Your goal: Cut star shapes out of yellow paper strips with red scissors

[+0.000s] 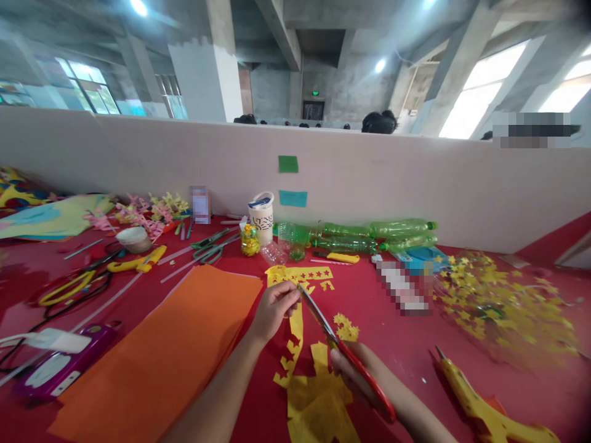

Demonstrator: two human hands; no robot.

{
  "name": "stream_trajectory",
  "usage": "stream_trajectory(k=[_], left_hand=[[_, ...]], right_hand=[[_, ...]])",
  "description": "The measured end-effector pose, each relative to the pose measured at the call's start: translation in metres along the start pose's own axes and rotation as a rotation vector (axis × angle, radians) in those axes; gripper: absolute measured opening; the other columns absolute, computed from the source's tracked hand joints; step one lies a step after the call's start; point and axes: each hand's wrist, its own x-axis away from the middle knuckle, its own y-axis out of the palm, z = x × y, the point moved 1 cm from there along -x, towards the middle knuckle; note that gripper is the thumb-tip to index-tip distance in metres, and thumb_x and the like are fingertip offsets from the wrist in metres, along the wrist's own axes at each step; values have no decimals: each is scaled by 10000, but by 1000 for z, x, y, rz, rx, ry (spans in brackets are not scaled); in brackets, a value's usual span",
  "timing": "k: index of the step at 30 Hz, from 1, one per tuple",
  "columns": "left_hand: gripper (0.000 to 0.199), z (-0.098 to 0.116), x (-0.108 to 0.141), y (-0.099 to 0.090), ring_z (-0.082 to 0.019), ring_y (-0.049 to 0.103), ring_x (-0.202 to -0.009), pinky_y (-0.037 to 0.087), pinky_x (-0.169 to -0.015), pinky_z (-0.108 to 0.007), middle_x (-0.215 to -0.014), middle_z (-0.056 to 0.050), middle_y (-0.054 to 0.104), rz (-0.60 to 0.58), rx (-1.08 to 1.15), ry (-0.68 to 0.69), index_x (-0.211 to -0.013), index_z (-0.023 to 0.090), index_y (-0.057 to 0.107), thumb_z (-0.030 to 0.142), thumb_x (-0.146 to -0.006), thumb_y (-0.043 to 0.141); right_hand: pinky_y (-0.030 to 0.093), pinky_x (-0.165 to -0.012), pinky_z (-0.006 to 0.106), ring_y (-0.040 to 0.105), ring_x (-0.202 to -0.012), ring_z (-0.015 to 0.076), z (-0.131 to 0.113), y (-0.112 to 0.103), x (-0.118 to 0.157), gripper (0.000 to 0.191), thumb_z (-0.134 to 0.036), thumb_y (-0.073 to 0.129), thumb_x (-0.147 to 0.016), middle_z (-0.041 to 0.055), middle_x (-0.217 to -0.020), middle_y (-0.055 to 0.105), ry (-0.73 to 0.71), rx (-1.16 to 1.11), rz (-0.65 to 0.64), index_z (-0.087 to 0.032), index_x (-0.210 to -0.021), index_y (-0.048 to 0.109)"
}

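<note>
Our right hand [369,357] grips the red-handled scissors [364,375]; our left hand [276,307] pinches its fingers together at the blade tips, on what we cannot tell. Cut yellow paper [316,403] lies beneath the scissors. Left of the scissors we have orange sheets [170,351]; right, a yellow glue gun [475,394]; beyond, green bottles [399,229] and a white cup [261,224], its dark lettering too small to read.

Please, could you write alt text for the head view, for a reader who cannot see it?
Right hand holds red-handled scissors, tips at the left hand's pinched fingers, above cut yellow sheets on a red table. Orange sheets lie left; yellow stars and a glue gun, right.
</note>
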Motion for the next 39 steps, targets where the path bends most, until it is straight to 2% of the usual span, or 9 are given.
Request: stream_trajectory(k=[7, 18, 30, 39], left_hand=[[262, 2, 1, 5, -98, 440, -531, 362, -517, -216, -576, 31, 460, 31, 0, -11, -632, 174, 506, 351, -824, 523], [268, -3, 5, 17, -95, 411, -551, 337, -516, -214, -603, 35, 418, 145, -10, 33, -640, 185, 448, 325, -866, 480], [259, -3, 5, 16, -95, 408, -552, 337, -522, -213, -596, 36, 423, 123, 38, 17, -647, 178, 468, 318, -862, 493], [265, -5, 5, 16, -86, 416, -543, 339, -513, -196, -597, 37, 432, 155, 53, 12, -639, 173, 471, 324, -854, 505]], right_hand=[[196, -378, 181, 277, -397, 58, 5, 6, -3, 542, -725, 506, -738, -89, -461, 299, 65, -91, 71, -190, -668, 459], [214, -366, 185, 292, -383, 60, 16, 9, -7, 589, -778, 436, -738, -90, -448, 312, 27, -101, 23, -192, -688, 466], [204, -409, 193, 300, -424, 58, 4, 7, -4, 510, -666, 534, -768, -71, -488, 333, 46, -37, 97, -181, -641, 443], [204, -387, 189, 297, -392, 55, 3, 8, -8, 552, -721, 476, -748, -76, -454, 336, 35, -14, 79, -185, -619, 447]])
